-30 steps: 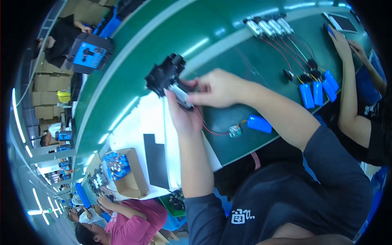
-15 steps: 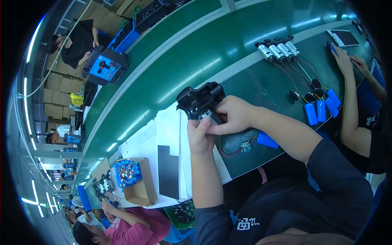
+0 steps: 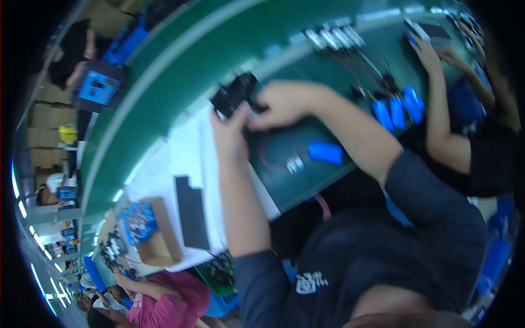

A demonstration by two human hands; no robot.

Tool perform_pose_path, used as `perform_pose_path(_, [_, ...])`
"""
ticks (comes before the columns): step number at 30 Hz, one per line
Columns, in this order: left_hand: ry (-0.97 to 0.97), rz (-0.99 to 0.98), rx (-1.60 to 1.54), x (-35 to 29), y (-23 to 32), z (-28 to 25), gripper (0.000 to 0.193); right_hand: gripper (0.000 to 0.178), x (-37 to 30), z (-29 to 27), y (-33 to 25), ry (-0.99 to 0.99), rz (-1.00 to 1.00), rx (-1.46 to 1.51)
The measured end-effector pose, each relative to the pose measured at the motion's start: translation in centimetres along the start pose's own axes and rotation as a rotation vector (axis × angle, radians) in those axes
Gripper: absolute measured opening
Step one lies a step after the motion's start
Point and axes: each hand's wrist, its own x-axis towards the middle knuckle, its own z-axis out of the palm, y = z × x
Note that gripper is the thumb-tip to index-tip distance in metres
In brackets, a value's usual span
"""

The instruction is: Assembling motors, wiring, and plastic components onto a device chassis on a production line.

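Note:
A black plastic housing [image 3: 235, 94], with a thick barrel shape and a handle, is held up over the bench between my two hands. My left hand [image 3: 232, 131] is closed around its lower side, thumb against the handle. Closed at the handle from the right is my right hand [image 3: 284, 104]; its fingertips are smeared by motion. Below my right forearm a blue battery pack [image 3: 326, 152] lies on the green bench, beside a small circuit board [image 3: 295, 164]. Thin red wires run from the board up toward the housing; where they end is hidden.
White sheets [image 3: 183, 147] with a dark flat piece [image 3: 191, 213] lie to the left, near a cardboard box [image 3: 158, 235] of blue packs. Silver motors [image 3: 334, 38] and more blue batteries [image 3: 397, 112] lie right. A co-worker's hands [image 3: 429, 57] work at far right; another person wears pink [image 3: 167, 295].
The whole view has swung, so the bench and my hands appear farther up and left, and blurred. Both hands keep their hold on the housing.

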Motion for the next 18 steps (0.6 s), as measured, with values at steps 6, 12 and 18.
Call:
perform_pose_path(6, [0.113, 0.02, 0.37, -0.7, 0.2, 0.0, 0.067, 0.056, -7.2, -0.9, -3.1, 0.019, 0.053, -0.312])
perform_pose_path(12, [0.029, -0.078, 0.428, -1.3, -1.4, 1.6, 0.076, 0.046, -15.0, 2.7, -1.5, -0.02, 0.102, -0.284])
perform_pose_path(18, [0.002, 0.059, 0.811, -1.6, -3.0, 0.8, 0.085, 0.048, -13.5, -2.3, -3.7, -0.185, -0.107, 0.019])
